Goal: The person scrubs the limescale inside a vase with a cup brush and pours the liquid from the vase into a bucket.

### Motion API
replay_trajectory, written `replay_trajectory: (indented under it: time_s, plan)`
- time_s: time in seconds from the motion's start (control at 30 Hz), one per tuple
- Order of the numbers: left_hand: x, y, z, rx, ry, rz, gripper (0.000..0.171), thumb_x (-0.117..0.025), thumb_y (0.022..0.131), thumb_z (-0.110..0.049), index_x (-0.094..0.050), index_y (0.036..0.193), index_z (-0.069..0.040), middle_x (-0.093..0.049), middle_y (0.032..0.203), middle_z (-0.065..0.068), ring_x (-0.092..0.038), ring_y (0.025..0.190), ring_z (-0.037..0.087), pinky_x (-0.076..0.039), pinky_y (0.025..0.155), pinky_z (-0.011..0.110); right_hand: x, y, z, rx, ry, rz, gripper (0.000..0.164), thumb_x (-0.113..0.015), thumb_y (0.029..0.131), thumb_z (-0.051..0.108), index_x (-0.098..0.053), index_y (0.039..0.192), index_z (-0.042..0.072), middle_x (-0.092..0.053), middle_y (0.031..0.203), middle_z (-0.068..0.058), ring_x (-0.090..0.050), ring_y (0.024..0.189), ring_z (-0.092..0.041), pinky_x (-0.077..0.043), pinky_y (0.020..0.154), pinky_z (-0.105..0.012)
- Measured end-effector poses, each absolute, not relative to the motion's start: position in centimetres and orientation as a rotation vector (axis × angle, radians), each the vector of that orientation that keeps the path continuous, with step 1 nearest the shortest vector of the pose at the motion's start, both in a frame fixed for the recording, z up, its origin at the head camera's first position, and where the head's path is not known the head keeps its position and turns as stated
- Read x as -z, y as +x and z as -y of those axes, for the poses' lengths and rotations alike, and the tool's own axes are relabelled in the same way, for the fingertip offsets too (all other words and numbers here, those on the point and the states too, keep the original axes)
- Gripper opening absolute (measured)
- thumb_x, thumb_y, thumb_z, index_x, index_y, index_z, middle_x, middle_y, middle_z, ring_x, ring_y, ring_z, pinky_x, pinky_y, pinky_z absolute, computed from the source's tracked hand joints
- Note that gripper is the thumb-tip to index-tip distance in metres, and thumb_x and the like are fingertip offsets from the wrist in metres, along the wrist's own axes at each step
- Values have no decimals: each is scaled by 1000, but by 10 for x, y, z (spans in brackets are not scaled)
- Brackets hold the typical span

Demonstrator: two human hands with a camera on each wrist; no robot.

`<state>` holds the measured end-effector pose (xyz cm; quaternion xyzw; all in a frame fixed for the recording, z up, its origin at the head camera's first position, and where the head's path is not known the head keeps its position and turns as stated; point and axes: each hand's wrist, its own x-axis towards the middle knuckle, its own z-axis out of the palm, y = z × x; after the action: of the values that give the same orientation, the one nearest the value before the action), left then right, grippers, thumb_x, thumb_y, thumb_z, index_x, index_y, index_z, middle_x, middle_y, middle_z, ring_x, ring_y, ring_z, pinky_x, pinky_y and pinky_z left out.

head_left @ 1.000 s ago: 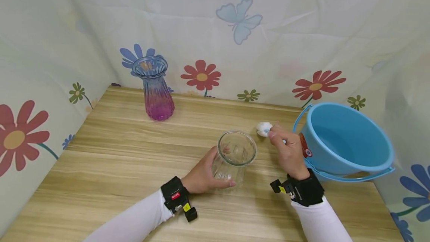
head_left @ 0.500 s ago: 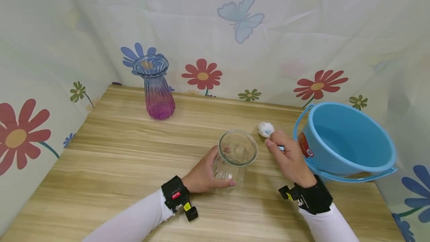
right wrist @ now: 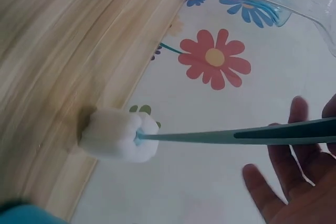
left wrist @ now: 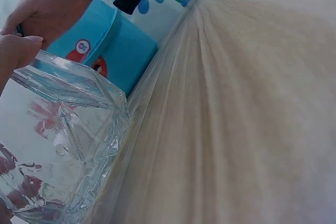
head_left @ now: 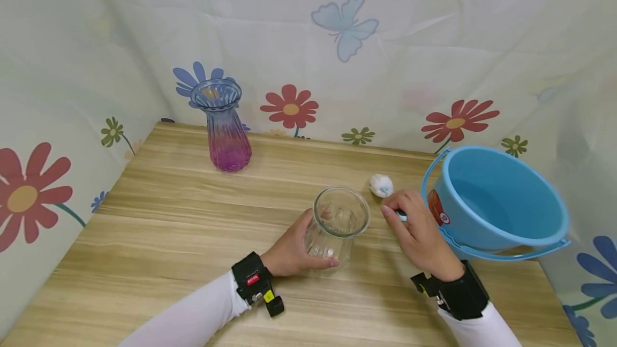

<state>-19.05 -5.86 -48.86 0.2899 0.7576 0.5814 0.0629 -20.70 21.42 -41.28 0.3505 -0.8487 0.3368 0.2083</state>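
My left hand grips a clear glass vase around its side, thumb toward me, with the rim facing up. In the left wrist view its faceted glass wall fills the lower left. To the right, my right hand holds a sponge bottle brush by its thin light-blue handle. The brush's white sponge head points away from me and sits close over the table. Much of the handle is hidden by the hand in the head view.
A light-blue bucket stands on the right, just beyond the right hand, its handle hanging at the near side. At the back left is a blue-to-pink glass vase. A flower-print curtain encloses the wooden table.
The right hand has shifted a little to the right and toward me, showing more of the white sponge head. The left hand and the clear vase have stayed in place.
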Motion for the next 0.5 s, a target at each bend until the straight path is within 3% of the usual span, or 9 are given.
replay_trajectory:
  time_s: [0.2, 0.5]
  plan:
    - [480, -187, 59, -1749, 866, -2284, 101, -86, 72, -25, -23, 150, -14, -39, 144, 16, -33, 131, 16, -28, 110, 55, 414, -197, -220, -801, 849, 2482, 9, -55, 95, 8, -53, 87, 12, -53, 103, -10, -40, 103, -27, -32, 85, -48]
    - [483, -188, 59, -1756, 869, -2291, 102, -86, 71, -28, -23, 151, -16, -38, 145, 15, -32, 132, 15, -28, 109, 56, 419, -184, -227, -817, 836, 2610, 12, -47, 99, 7, -50, 90, 15, -46, 117, -14, -36, 108, -28, -32, 82, -47]
